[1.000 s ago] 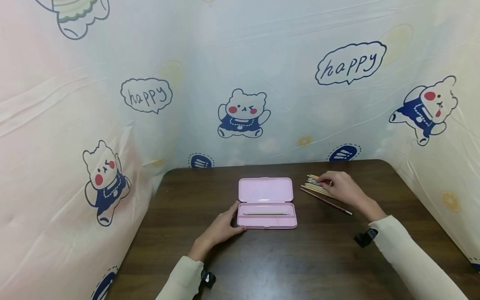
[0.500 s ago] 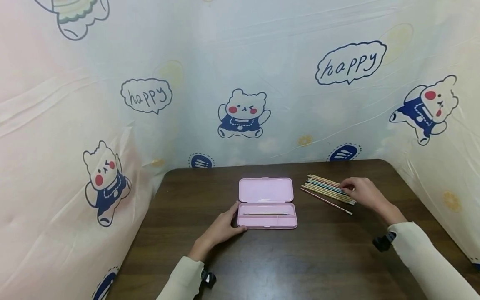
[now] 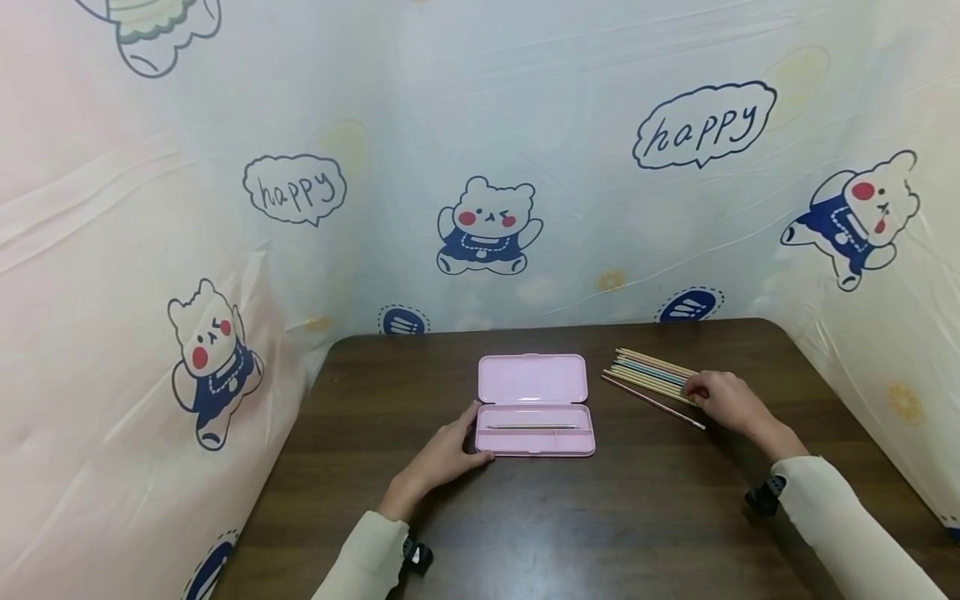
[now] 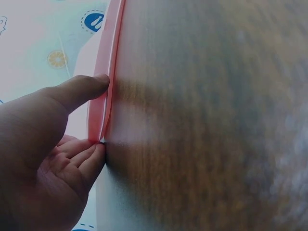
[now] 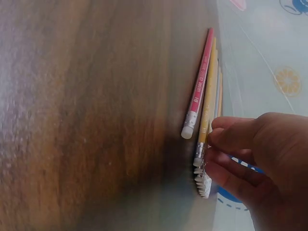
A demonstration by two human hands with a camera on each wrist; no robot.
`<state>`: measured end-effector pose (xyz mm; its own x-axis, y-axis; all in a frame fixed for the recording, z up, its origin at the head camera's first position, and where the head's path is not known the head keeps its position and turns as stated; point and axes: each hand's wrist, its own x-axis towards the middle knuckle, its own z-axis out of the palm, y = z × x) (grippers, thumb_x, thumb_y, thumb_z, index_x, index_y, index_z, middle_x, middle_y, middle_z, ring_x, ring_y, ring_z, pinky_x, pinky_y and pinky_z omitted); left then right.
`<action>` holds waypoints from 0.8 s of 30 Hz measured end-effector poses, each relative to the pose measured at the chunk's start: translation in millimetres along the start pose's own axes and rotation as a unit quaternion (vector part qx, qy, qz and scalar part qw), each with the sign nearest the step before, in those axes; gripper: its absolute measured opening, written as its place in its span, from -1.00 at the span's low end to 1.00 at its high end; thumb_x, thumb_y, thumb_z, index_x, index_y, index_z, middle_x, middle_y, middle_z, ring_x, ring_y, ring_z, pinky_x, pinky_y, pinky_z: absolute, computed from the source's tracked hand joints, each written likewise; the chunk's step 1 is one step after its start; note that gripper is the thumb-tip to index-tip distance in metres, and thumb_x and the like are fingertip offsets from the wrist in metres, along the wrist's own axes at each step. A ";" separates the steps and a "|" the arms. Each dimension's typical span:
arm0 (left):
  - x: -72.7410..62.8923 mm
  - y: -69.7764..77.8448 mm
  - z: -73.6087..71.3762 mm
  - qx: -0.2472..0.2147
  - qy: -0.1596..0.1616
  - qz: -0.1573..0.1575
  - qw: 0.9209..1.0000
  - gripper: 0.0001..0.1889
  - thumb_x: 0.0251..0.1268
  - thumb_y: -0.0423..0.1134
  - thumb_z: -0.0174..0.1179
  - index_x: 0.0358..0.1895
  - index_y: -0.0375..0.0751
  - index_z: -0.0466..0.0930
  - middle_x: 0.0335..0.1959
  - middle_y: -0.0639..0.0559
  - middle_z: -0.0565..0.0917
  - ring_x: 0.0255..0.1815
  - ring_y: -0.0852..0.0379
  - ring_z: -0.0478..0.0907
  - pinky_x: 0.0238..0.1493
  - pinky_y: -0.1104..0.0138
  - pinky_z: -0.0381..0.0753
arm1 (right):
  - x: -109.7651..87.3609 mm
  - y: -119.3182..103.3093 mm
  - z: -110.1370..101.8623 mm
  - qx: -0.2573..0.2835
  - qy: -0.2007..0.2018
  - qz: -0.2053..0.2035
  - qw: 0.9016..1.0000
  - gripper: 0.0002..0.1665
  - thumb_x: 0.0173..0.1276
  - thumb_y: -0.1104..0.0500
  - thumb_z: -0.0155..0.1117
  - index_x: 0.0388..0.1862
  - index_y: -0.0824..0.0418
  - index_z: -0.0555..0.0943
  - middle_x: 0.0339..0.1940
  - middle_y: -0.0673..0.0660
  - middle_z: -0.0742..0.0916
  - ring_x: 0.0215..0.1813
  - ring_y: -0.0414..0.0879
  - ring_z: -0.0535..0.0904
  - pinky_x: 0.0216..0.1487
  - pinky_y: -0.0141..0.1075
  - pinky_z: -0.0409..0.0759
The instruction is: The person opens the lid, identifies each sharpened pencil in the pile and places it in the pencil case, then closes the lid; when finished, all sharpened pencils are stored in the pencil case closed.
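Observation:
A pink pencil case [image 3: 531,379] lies open on the table, lid folded back. Inside its rear compartment is one thin pencil [image 3: 525,427]. My left hand [image 3: 442,454] grips the case's near left corner, thumb on the front edge, fingers at the left side. To the right, several pencils [image 3: 648,372] lie side by side at a slant. At their eraser ends, my right hand [image 3: 726,400] pinches at a yellow pencil [image 5: 209,91] with thumb and fingertips. A dark pink pencil [image 5: 200,84] lies apart on the near side, its white eraser toward me.
The brown wooden table [image 3: 540,525] has rounded far corners. A pale patterned cloth [image 3: 570,133] with bears hangs behind it and along both sides. Black cameras [image 3: 763,496] are strapped to both wrists.
My right hand has moved right along the pencils to their eraser ends, then slightly toward me, uncovering more of the row. The left hand and the case have stayed put.

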<state>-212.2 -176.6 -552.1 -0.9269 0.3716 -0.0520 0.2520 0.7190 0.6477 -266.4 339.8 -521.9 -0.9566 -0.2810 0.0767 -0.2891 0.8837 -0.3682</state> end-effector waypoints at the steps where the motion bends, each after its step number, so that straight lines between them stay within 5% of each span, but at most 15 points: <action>1: -0.1 0.1 -0.1 -0.001 -0.001 -0.002 1.000 0.07 0.39 0.12 0.43 0.77 -0.09 -0.03 0.74 -0.13 0.20 0.70 -0.15 0.26 0.62 -0.08 0.36 | 0.1 -0.8 0.6 -0.002 0.002 0.000 1.000 -0.81 0.40 0.42 0.33 -0.15 0.23 0.82 -0.19 0.23 0.80 -0.22 0.07 0.61 -0.06 0.17 0.70; 24: -1.4 2.2 -0.7 0.002 -0.003 -0.004 1.000 0.07 0.39 0.10 0.44 0.77 -0.10 -0.03 0.74 -0.12 0.19 0.71 -0.16 0.26 0.62 -0.09 0.35 | 3.0 -3.6 6.5 -0.026 -0.008 -0.002 1.000 -0.90 0.37 0.36 0.44 -0.16 0.28 0.79 -0.22 0.22 0.81 -0.26 -0.01 0.65 -0.13 0.12 0.73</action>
<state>-210.5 -176.0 -550.1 -0.9272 0.3693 -0.0624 0.2453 0.7246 0.6441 -268.0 333.3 -526.4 -0.9548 -0.2904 0.0637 -0.2952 0.9007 -0.3189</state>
